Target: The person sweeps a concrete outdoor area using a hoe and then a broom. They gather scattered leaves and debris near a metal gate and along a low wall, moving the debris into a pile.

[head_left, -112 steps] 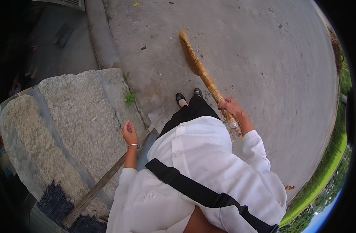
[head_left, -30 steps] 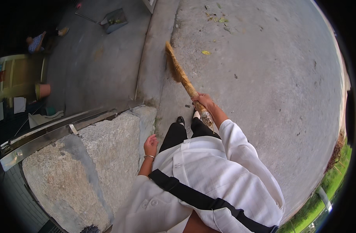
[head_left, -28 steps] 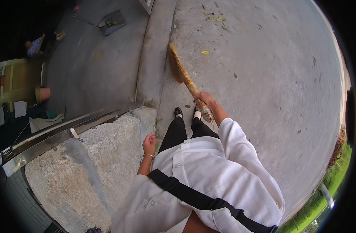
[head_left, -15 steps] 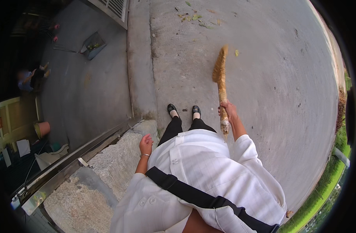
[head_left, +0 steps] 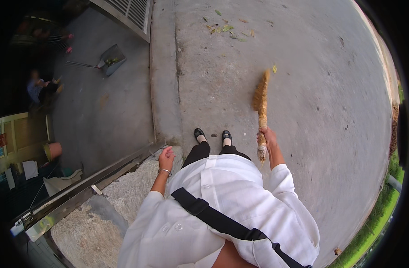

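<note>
My right hand [head_left: 267,134] is wrapped around the handle of a straw broom [head_left: 263,107]. Its tan bristle end points away from me, close above the concrete. A single yellow leaf [head_left: 274,69] lies just beyond the bristle tip. Farther off, several green and brown leaves [head_left: 222,29] are scattered on the ground. At my left side, my left hand [head_left: 166,158] hangs in the air with loosely bent fingers and nothing in it, over the edge of a rough stone block [head_left: 142,178].
Across a raised concrete sill [head_left: 163,89] on the left, a long-handled dustpan [head_left: 113,60] holding some leaves rests on the floor. A person [head_left: 41,88] sits farther left. Nearby are an orange pot [head_left: 52,151] and a slatted metal gate [head_left: 128,13]. Grass [head_left: 369,228] borders the right.
The broom's bristle end has come nearer to me and slightly right, in my right hand. My left hand has lifted slightly forward. My view has shifted a little.
</note>
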{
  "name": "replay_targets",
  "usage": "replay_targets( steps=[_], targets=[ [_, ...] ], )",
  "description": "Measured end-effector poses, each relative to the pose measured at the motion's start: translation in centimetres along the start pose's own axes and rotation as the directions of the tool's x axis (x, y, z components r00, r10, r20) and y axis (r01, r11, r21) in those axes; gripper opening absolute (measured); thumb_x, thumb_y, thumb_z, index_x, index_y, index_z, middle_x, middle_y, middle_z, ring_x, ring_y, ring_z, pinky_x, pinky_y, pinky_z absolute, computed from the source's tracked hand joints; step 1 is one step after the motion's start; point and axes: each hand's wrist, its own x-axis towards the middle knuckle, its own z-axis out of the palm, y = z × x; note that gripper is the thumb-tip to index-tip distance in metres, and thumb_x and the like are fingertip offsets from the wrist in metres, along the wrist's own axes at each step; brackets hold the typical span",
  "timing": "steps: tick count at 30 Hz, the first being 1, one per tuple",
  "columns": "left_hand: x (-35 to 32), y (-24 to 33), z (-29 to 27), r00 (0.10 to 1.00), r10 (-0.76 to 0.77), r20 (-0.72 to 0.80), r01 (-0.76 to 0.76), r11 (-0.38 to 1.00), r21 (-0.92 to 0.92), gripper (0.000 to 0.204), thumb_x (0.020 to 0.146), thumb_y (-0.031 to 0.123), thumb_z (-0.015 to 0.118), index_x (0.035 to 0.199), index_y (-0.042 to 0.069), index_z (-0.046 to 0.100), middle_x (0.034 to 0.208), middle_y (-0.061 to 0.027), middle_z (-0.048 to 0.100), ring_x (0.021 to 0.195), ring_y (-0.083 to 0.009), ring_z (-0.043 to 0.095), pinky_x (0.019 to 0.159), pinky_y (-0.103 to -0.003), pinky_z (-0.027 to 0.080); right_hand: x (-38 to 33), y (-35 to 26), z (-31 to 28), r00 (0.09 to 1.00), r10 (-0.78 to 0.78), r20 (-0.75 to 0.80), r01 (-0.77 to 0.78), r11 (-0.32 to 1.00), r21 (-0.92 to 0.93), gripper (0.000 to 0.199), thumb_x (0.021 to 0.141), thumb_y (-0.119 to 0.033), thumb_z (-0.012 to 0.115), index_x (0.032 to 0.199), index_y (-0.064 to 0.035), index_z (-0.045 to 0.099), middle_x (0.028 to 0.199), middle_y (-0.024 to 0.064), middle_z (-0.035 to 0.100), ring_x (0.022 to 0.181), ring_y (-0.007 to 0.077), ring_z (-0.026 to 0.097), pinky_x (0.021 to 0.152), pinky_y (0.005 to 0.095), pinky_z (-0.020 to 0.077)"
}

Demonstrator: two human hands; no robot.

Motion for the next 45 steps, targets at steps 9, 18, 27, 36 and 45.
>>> replay_targets(
  steps=[9,18,27,36,45],
  targets=[
    [0.3,-4.1,1.6,0.993,-0.098,-0.069,0.092,0.992,-0.087,0.029,0.079,0.002,0.052,0.108,0.007,0.055,0.087,-0.0057,0.058,0.067,-0.0122,0.060,0.056,-0.022,0.047,-0.3,-6.9,10.6,0.962,-0.005,0.274,0.039,0.993,-0.116,0.027,0.073,-0.009,0.060,0.099,-0.0047,0.054,0.063,0.0068,0.052,0.045,0.0164,0.051,0.039,0.0299,0.0451],
    [10.8,-0.1,-1.1,0.986,-0.138,-0.094,0.126,0.984,-0.128,0.030,0.080,0.002,0.052,0.109,0.006,0.054,0.090,-0.0058,0.058,0.068,-0.0116,0.059,0.056,-0.022,0.048,10.8,-9.4,27.8,0.907,0.153,0.392,0.013,0.921,-0.389,0.031,0.074,-0.012,0.061,0.102,-0.0031,0.052,0.068,0.0096,0.054,0.047,0.0160,0.052,0.040,0.0272,0.0455],
    [21.6,4.7,-5.2,0.979,-0.172,-0.107,0.162,0.982,-0.095,0.029,0.081,0.004,0.052,0.110,0.006,0.054,0.090,-0.0054,0.058,0.067,-0.0106,0.058,0.054,-0.022,0.047,14.3,-14.6,25.4,0.962,0.147,0.229,-0.168,0.983,0.072,0.030,0.075,-0.012,0.055,0.102,-0.0051,0.044,0.068,0.0112,0.053,0.049,0.0184,0.051,0.044,0.0305,0.0490],
    [25.0,5.7,-4.3,0.982,-0.191,-0.006,0.190,0.980,-0.063,0.033,0.078,0.001,0.053,0.110,0.007,0.053,0.092,-0.0072,0.057,0.068,-0.0123,0.059,0.054,-0.022,0.047,9.5,-18.6,30.0,0.970,0.121,0.213,-0.048,0.947,-0.317,0.035,0.073,-0.010,0.061,0.107,-0.0052,0.054,0.065,0.0077,0.054,0.046,0.0157,0.051,0.039,0.0282,0.0450],
    [24.5,8.9,-4.7,0.977,-0.170,-0.131,0.146,0.974,-0.176,0.031,0.080,0.002,0.053,0.110,0.005,0.053,0.089,-0.0059,0.057,0.070,-0.0120,0.059,0.057,-0.023,0.048,14.4,-21.5,23.7,0.986,0.108,0.124,-0.069,0.957,-0.280,0.023,0.074,-0.011,0.057,0.096,-0.0055,0.054,0.066,0.0088,0.054,0.046,0.0177,0.052,0.041,0.0310,0.0454]
  ],
)
